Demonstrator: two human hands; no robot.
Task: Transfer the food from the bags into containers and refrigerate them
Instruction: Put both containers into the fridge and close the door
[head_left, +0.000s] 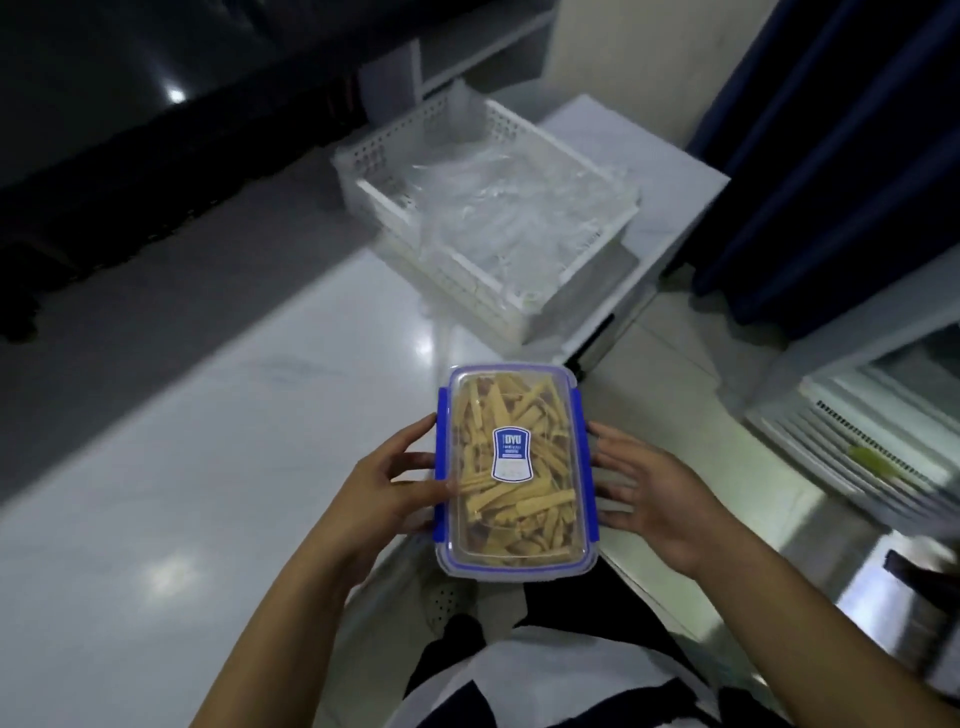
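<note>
We hold the closed box (514, 470) of yellow food strips between both hands, over the table edge (218, 467). Left hand (387, 491) grips its long side, thumb on the lid; right hand (657, 499) lies flat against the other, fingers spread. We should probably clasp both blue clips, keep it level, then turn right toward the open fridge (852, 441).

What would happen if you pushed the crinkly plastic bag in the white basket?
The clear plastic bag looks thin and wrinkled, so it would probably crumple rather than slide. It seems empty, so likely very light. The perforated white basket walls would probably keep it in.
</note>
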